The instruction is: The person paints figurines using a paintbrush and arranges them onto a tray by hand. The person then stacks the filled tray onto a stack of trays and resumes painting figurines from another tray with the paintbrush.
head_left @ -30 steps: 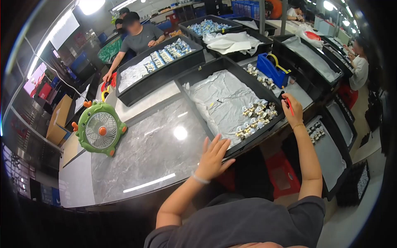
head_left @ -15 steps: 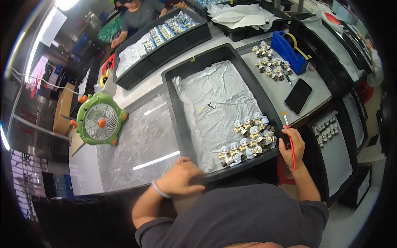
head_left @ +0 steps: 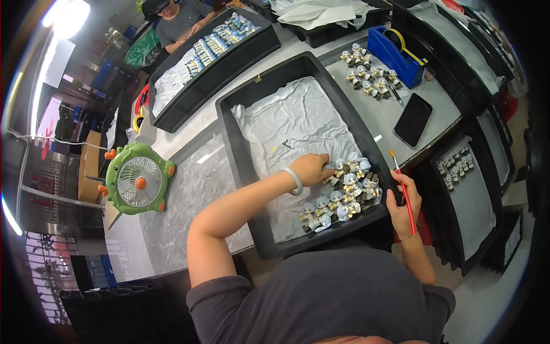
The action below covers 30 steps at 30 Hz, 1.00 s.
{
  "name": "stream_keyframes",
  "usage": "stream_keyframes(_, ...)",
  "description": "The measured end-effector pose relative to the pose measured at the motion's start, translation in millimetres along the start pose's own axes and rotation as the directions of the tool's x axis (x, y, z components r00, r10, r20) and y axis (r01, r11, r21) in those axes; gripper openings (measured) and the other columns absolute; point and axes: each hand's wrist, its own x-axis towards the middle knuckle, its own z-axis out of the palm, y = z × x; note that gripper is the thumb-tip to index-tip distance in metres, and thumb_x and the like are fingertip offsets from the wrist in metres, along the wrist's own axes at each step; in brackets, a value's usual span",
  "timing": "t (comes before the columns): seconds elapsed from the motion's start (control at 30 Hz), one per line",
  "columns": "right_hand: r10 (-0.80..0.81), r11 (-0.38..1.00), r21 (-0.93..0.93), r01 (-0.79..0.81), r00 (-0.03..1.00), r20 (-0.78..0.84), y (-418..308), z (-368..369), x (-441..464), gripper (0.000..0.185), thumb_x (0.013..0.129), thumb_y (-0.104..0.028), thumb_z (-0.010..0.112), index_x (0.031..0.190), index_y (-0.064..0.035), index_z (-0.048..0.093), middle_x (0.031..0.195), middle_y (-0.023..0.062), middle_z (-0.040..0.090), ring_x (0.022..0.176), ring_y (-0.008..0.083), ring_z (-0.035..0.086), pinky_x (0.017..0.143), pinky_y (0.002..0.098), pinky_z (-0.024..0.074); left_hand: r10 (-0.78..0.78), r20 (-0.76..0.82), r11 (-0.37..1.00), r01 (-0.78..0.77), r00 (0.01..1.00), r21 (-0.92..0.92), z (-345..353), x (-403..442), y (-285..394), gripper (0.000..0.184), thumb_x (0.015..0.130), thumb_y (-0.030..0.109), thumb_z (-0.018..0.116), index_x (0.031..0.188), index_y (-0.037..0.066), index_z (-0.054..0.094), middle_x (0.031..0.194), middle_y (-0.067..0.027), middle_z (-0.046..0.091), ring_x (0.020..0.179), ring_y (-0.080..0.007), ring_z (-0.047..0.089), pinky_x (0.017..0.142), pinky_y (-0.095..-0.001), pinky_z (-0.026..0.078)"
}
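My left hand, a bangle on its wrist, reaches into the black tray. Its fingers are closed around a small figurine at the left end of the upper row, mostly hidden by the hand. Several more blue-and-white figurines lie close together in the tray's near right corner, on crumpled white paper. At the tray's right edge, my right hand grips a red-handled paintbrush, bristles pointing up and away.
Past the tray's right side lie a phone, a blue tape dispenser and more figurines. A green fan stands left. Another filled tray is at the back, with a co-worker behind. Trays flank the right.
My left hand has moved from the tray's near edge up and right to the figurines, closing on one. My right hand keeps the paintbrush in nearly the same place. The view has shifted slightly.
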Motion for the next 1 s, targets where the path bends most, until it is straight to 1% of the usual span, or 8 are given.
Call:
stream_keyframes(0.17, 0.005, 1.0, 0.023, -0.005, 1.0, 0.0, 1.0, 1.1, -0.4, 0.035, 0.07, 0.003, 0.059, 0.104, -0.0024, 0.053, 0.107, 0.01, 0.061, 0.093, 0.0219, 0.06, 0.076, 0.0295, 0.0455, -0.081, -0.133, 0.954, 0.038, 0.988, -0.296, -36.8, -31.8, 7.9, 0.032, 0.089, 0.025, 0.047, 0.108, -0.001, 0.049, 0.089, -0.019, 0.062, 0.086, -0.0275, 0.061, 0.073, -0.0345, 0.048)
stream_keyframes(0.27, -0.014, 1.0, 0.022, 0.014, 1.0, 0.008, 0.9, -0.2, 1.1, 0.035, 0.069, 0.004, 0.059, 0.103, -0.0019, 0.053, 0.106, 0.0118, 0.061, 0.092, 0.0222, 0.06, 0.075, 0.0286, 0.0451, -0.011, -0.175, 0.365, -0.159, 0.984, -0.917, -43.9, -55.0, 18.4, 0.038, 0.092, 0.02, 0.043, 0.125, 0.002, 0.038, 0.102, -0.0167, 0.059, 0.09, -0.0246, 0.061, 0.077, -0.0331, 0.049)
stream_keyframes(0.4, -0.01, 1.0, 0.017, 0.01, 1.0, 0.006, 0.8, -0.5, 1.3, 0.034, 0.069, 0.004, 0.059, 0.102, -0.0021, 0.053, 0.106, 0.012, 0.061, 0.092, 0.0218, 0.06, 0.074, 0.028, 0.0446, 0.108, -0.124, -0.185, -0.102, 0.986, -0.977, -39.2, -79.4, 33.6, 0.065, 0.083, 0.017, 0.053, 0.138, 0.005, 0.02, 0.12, -0.0221, 0.046, 0.095, -0.0292, 0.057, 0.086, -0.0429, 0.043)
stream_keyframes(0.5, -0.014, 1.0, 0.025, 0.014, 1.0, -0.013, 1.6, 0.6, 0.1, 0.033, 0.07, 0.003, 0.059, 0.102, -0.0025, 0.053, 0.107, 0.012, 0.061, 0.091, 0.0215, 0.06, 0.074, 0.028, 0.0445, 0.393, -0.331, -0.092, -0.322, 0.858, -0.942, -30.5, -80.8, 41.8, 0.077, 0.076, 0.016, 0.06, 0.139, 0.006, 0.016, 0.129, -0.0226, 0.036, 0.1, -0.03, 0.054, 0.088, -0.0436, 0.043)
stream_keyframes(0.67, -0.002, 0.999, 0.036, 0.002, 1.0, -0.025, 0.4, 0.2, -0.8, 0.032, 0.071, 0.002, 0.058, 0.102, -0.0028, 0.053, 0.107, 0.011, 0.061, 0.092, 0.021, 0.06, 0.075, 0.0279, 0.0443, 0.505, -0.432, 0.018, -0.51, 0.747, -0.86, -18.7, -82.7, 42.9, 0.092, 0.058, -0.02, 0.056, 0.13, 0.026, 0.022, 0.131, -0.0173, 0.027, 0.117, -0.0365, 0.044, 0.099, -0.0464, 0.034)
stream_keyframes(0.77, 0.004, 0.999, 0.041, -0.003, 0.999, -0.034, 1.4, 0.9, -2.2, 0.032, 0.071, 0.001, 0.058, 0.102, -0.0028, 0.054, 0.107, 0.0104, 0.061, 0.093, 0.021, 0.059, 0.075, 0.028, 0.0443, 0.529, -0.479, 0.011, -0.57, 0.701, -0.821, -17.3, -84.8, 47.6, 0.095, 0.058, -0.021, 0.055, 0.131, 0.026, 0.016, 0.131, -0.0166, 0.027, 0.118, -0.0373, 0.043, 0.1, -0.0464, 0.033)
stream_keyframes(0.9, 0.026, 0.998, 0.053, -0.025, 0.999, -0.026, 3.7, 1.6, -3.5, 0.033, 0.071, 0.001, 0.059, 0.103, -0.0027, 0.054, 0.107, 0.0103, 0.061, 0.093, 0.0209, 0.059, 0.075, 0.0284, 0.0444, 0.5, -0.473, 0.232, -0.638, 0.725, -0.734, -21.1, -90.4, 44.9, 0.089, 0.059, -0.014, 0.059, 0.131, 0.018, 0.017, 0.125, -0.0171, 0.037, 0.106, -0.0293, 0.049, 0.09, -0.0403, 0.04)
stream_keyframes(1.0, 0.012, 0.999, 0.034, -0.011, 1.0, -0.015, 4.0, 1.3, -2.8, 0.034, 0.071, 0.001, 0.058, 0.105, -0.0026, 0.053, 0.108, 0.0105, 0.061, 0.091, 0.0199, 0.059, 0.075, 0.0282, 0.0446, 0.513, -0.502, 0.603, -0.708, 0.696, -0.366, -22.2, -91.2, 47.2, 0.07, 0.059, 0.002, 0.064, 0.121, 0.012, 0.035, 0.115, -0.0134, 0.043, 0.104, -0.0237, 0.044, 0.086, -0.0345, 0.034)
